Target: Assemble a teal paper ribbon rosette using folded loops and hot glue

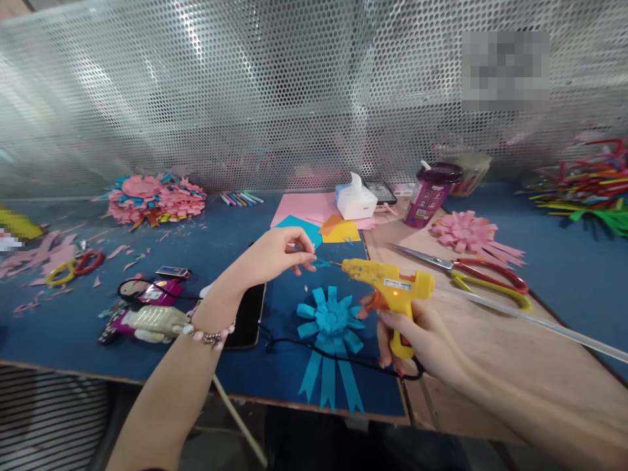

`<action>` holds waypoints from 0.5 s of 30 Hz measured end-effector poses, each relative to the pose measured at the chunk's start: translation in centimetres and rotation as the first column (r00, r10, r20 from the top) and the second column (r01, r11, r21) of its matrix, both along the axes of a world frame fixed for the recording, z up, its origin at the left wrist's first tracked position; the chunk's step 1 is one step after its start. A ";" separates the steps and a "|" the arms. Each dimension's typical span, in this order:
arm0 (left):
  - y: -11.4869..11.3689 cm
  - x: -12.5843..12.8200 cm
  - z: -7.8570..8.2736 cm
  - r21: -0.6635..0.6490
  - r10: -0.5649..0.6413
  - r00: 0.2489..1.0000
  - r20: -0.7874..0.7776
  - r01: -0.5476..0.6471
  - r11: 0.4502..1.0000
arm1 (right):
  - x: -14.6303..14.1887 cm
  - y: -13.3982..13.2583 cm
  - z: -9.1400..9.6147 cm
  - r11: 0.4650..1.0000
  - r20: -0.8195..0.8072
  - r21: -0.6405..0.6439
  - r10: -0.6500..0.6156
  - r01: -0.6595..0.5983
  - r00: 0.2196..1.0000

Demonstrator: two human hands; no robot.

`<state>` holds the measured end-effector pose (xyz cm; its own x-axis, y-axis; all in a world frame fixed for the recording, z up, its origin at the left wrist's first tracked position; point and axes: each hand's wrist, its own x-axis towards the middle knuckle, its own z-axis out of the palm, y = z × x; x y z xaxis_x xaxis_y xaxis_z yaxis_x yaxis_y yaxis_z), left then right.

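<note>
The right hand was closed around the grip of a yellow glue gun, one finger resting at the orange trigger, the nozzle pointing left and an orange lamp lit on the body. A clear glue stick projected from the rear of the gun toward the right, and a black cord ran from its base across the worktop. Just below and left of the gun, a blue paper flower with ribbon tails lay flat on the blue surface. The left hand, a beaded bracelet at its wrist, was raised above the worktop with thumb and forefinger pinched on a small blue paper piece, held just beside the nozzle tip. A dark phone lay beneath the left wrist. Farther right, red-and-yellow scissors rested on the brown board, with a pink paper flower beyond them. Coloured paper sheets, a white box and a purple cup stood near the perforated metal screen, and a pile of pink flowers lay at far left.
</note>
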<state>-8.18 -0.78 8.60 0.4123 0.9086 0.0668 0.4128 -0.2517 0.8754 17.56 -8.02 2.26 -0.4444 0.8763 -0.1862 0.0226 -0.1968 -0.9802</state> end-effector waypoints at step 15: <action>-0.4 0.1 0.7 -0.009 0.018 1.000 0.008 -0.018 1.000 | -0.1 -0.1 0.1 0.999 -0.026 0.035 -0.016 0.017 1.000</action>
